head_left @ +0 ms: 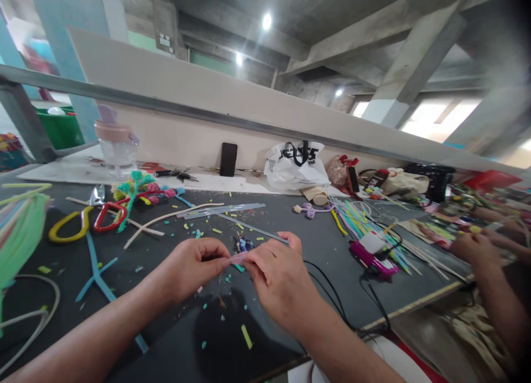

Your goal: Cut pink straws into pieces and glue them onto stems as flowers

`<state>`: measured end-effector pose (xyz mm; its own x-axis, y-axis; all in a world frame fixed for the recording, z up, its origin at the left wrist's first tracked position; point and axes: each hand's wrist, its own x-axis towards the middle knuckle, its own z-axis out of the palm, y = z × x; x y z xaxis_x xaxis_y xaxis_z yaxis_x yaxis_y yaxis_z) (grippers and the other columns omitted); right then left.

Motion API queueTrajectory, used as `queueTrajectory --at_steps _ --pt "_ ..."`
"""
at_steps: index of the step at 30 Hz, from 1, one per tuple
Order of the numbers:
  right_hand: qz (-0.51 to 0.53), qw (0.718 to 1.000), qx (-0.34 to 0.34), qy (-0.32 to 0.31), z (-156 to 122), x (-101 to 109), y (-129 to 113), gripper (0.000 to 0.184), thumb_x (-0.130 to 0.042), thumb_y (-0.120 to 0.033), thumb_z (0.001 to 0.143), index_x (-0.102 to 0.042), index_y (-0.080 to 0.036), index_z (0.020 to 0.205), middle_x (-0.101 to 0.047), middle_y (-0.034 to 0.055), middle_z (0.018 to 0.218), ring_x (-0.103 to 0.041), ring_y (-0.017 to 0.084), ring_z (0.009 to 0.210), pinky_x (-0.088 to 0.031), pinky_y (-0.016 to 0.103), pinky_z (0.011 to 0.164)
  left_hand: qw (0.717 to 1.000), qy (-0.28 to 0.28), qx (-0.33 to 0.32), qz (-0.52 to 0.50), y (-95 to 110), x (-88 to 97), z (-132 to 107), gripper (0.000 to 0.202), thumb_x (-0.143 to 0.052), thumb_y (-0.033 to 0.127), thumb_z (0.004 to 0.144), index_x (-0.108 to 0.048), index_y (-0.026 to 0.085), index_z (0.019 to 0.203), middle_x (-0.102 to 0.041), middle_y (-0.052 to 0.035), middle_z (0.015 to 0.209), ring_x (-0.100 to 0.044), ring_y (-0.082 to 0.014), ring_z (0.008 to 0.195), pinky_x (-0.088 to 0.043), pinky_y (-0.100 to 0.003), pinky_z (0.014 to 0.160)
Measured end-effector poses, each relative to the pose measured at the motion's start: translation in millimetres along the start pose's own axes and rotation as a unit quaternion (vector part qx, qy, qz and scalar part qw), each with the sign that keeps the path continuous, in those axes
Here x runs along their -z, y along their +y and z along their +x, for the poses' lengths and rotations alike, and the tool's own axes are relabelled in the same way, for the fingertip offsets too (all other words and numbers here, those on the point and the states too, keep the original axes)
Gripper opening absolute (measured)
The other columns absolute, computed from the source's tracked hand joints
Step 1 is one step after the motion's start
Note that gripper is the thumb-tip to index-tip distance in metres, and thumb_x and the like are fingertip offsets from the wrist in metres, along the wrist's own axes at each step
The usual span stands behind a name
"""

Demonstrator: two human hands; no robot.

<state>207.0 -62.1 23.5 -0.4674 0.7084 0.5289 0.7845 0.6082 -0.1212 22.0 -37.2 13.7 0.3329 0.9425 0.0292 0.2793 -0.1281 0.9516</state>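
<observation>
My left hand (199,267) is closed, thumb and forefinger pinching one end of a short pink pipe cleaner piece (238,258). The fingers of my right hand (286,278) are closed on the other end. A long pale grey stick (253,227) runs up to the right hand's fingers; I cannot tell whether it is held or lies behind. Just beyond the fingertips is a small dark blue clump (244,243). Red-and-yellow-handled scissors (88,220) lie on the left beside a teal, pink and yellow pipe cleaner flower bunch (135,195).
Green and yellow scraps litter the dark table (174,338). On the right are a magenta glue gun (373,260) with black cables and bundled pipe cleaners (352,217). A phone (228,159), white bag (295,166) and cup (117,145) stand behind. A co-worker's hands (477,250) work far right.
</observation>
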Motion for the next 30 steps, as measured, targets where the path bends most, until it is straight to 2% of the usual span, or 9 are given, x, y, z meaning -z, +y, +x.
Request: queueTrajectory --at_steps 4,10,20,23,25,28,30 --pt "-0.006 1.000 0.002 -0.007 0.6 0.4 0.6 0.015 -0.050 -0.015 0.085 -0.062 -0.025 0.085 -0.065 -0.0021 0.074 -0.055 0.015 0.075 -0.018 0.040 0.093 1.000 -0.005 -0.006 0.023 0.3 -0.7 -0.3 0.020 -0.062 0.034 0.067 -0.066 0.016 0.063 -0.053 0.0021 0.054 -0.045 -0.0107 0.051 -0.033 -0.019 0.047" --pt "-0.040 0.999 0.007 -0.025 0.4 -0.4 1.4 0.015 -0.049 -0.015 0.085 -0.059 -0.021 0.076 -0.063 -0.0011 0.071 -0.053 0.015 0.073 -0.019 0.041 0.092 0.998 -0.013 -0.006 0.060 -3.4 -2.5 0.5 0.029 -0.060 0.043 0.068 -0.062 0.015 0.061 -0.047 0.0039 0.051 -0.040 -0.0096 0.050 -0.029 -0.019 0.045" --pt "-0.038 0.999 -0.002 -0.024 0.7 -2.8 0.3 0.014 -0.050 -0.015 0.085 -0.058 -0.020 0.076 -0.064 -0.0015 0.072 -0.053 0.016 0.074 -0.018 0.042 0.093 0.997 -0.019 0.007 0.071 0.2 -3.2 -1.4 0.033 -0.058 0.047 0.070 -0.059 0.014 0.061 -0.042 0.0058 0.048 -0.037 -0.0083 0.047 -0.025 -0.019 0.044" --pt "-0.011 1.000 -0.020 -0.018 1.4 -2.4 0.0 0.011 -0.050 -0.018 0.087 -0.059 -0.021 0.080 -0.065 -0.0006 0.076 -0.055 0.016 0.078 -0.019 0.041 0.092 0.999 -0.014 0.024 0.045 -0.8 -4.8 -1.1 0.035 -0.059 0.048 0.068 -0.058 0.014 0.062 -0.042 0.0062 0.047 -0.037 -0.0080 0.046 -0.025 -0.019 0.043" --pt "0.022 0.999 -0.040 -0.001 2.8 -2.0 0.6 0.003 -0.055 -0.019 0.084 -0.058 -0.021 0.085 -0.065 -0.0003 0.082 -0.056 0.016 0.082 -0.020 0.038 0.091 0.999 -0.012 0.038 0.019 -1.4 -5.2 -0.1 0.035 -0.059 0.048 0.068 -0.056 0.014 0.062 -0.042 0.0062 0.047 -0.037 -0.0080 0.045 -0.026 -0.019 0.043" --pt "0.086 0.993 -0.079 0.011 5.8 -1.9 3.3 0.021 -0.066 -0.019 0.076 -0.056 -0.021 0.095 -0.066 -0.0008 0.088 -0.058 0.015 0.084 -0.024 0.034 0.087 0.999 -0.005 0.048 -0.003 -0.2 -4.5 1.5 0.035 -0.060 0.049 0.067 -0.055 0.015 0.062 -0.042 0.0065 0.047 -0.036 -0.0074 0.043 -0.025 -0.019 0.041" --pt "0.126 0.987 -0.102 -0.004 8.2 -2.3 5.5 0.024 -0.068 -0.019 0.074 -0.057 -0.022 0.096 -0.066 -0.0021 0.086 -0.058 0.014 0.080 -0.026 0.032 0.083 0.999 -0.003 0.050 -0.001 2.2 -3.8 1.6 0.035 -0.060 0.049 0.067 -0.054 0.015 0.062 -0.042 0.0068 0.046 -0.036 -0.0070 0.042 -0.025 -0.018 0.041"
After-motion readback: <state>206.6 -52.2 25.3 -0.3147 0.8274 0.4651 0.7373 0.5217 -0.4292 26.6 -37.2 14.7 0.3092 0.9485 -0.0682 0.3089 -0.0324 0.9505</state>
